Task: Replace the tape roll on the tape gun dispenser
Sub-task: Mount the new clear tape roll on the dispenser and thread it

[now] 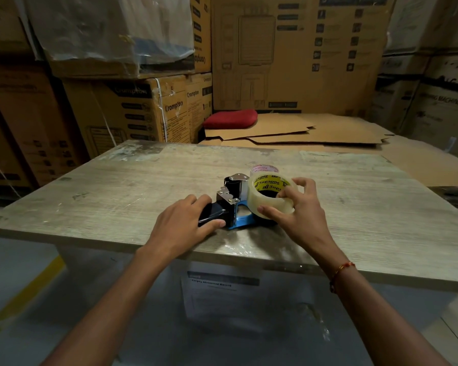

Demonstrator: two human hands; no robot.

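Observation:
A tape gun dispenser (233,204) with a black handle, metal blade guard and blue frame lies on its side near the front edge of the grey wooden table (117,196). My left hand (185,223) grips its black handle. My right hand (294,207) holds a clear tape roll (269,192) with a yellow printed core, tilted over the dispenser's hub end. A second roll (263,169) with a pink printed core lies just behind it, mostly hidden.
Stacked cardboard cartons (132,109) wall in the back and left. Flattened cardboard sheets (302,130) and a red cushion (230,118) lie behind the table. A printed paper label (220,294) hangs under the table's front edge.

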